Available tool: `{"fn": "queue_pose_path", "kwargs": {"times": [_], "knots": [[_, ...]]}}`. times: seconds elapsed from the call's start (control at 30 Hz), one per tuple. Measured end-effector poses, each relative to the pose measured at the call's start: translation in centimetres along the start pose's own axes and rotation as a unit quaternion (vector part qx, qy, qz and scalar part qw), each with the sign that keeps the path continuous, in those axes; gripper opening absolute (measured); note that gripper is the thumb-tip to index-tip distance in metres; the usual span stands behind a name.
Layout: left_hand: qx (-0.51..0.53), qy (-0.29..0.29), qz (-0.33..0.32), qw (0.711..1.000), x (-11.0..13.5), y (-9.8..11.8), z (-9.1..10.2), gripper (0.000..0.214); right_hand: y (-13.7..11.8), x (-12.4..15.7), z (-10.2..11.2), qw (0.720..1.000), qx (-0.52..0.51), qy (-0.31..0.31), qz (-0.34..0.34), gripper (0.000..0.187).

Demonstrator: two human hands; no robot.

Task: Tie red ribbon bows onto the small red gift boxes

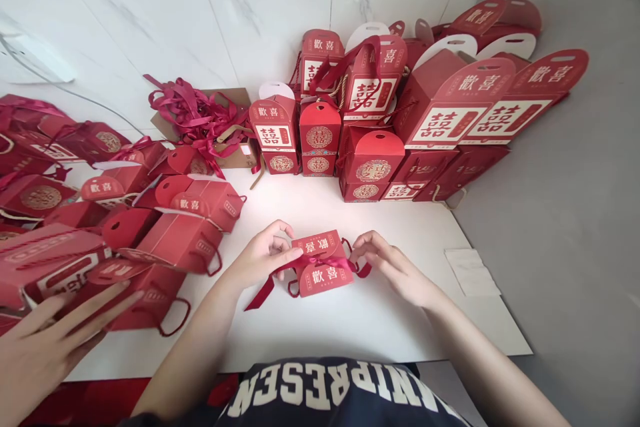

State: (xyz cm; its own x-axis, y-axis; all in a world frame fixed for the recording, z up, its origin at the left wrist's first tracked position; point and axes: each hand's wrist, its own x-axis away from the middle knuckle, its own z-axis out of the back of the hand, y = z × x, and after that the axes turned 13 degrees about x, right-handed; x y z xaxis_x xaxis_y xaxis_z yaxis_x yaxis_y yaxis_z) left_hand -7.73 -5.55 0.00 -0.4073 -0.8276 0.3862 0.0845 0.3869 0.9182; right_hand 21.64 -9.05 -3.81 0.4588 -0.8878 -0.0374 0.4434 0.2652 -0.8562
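Note:
A small red gift box [321,265] with white characters lies on the white table [350,320] in front of me. A dark red ribbon [280,277] crosses its top and trails off to the lower left. My left hand [263,257] pinches the ribbon at the box's left side, fingers closed. My right hand [387,263] pinches the ribbon end at the box's right side, fingers closed too.
Finished red boxes [450,113] are stacked along the back wall at right. More red boxes [165,227] lie piled on the left. A heap of loose ribbons [193,113] sits at the back. Another person's hand [45,340] rests on boxes at lower left. A white paper [470,270] lies right.

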Motion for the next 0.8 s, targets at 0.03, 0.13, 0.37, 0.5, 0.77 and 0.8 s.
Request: {"fn": "queue_pose_path", "kwargs": {"times": [0.03, 0.13, 0.37, 0.5, 0.77, 0.8], "knots": [[-0.022, 0.028, 0.004, 0.999, 0.2, 0.1, -0.2, 0.036, -0.1, -0.3, -0.1, 0.998, -0.047, -0.012, -0.034, 0.027], [-0.126, 0.109, 0.022, 0.986, 0.9, 0.6, -0.9, 0.043, -0.2, -1.6, -0.4, 0.991, -0.102, -0.034, -0.080, 0.046], [-0.240, 0.076, -0.006, 0.968, 2.2, 1.4, -2.9, 0.046, -2.2, -3.0, 0.2, 0.988, -0.097, -0.100, -0.070, 0.044], [-0.235, 0.089, -0.003, 0.968, 2.1, 1.2, -3.5, 0.047, -3.9, -3.3, 0.6, 0.990, -0.071, -0.118, -0.022, 0.037], [-0.141, -0.013, 0.012, 0.990, 1.4, 1.3, -2.4, 0.030, -2.6, -3.3, 1.0, 0.996, 0.055, -0.046, -0.051, 0.032], [-0.137, -0.018, 0.012, 0.990, 1.3, 1.2, -2.3, 0.030, -2.2, -3.3, 1.0, 0.995, 0.075, -0.043, -0.047, 0.031]]}}
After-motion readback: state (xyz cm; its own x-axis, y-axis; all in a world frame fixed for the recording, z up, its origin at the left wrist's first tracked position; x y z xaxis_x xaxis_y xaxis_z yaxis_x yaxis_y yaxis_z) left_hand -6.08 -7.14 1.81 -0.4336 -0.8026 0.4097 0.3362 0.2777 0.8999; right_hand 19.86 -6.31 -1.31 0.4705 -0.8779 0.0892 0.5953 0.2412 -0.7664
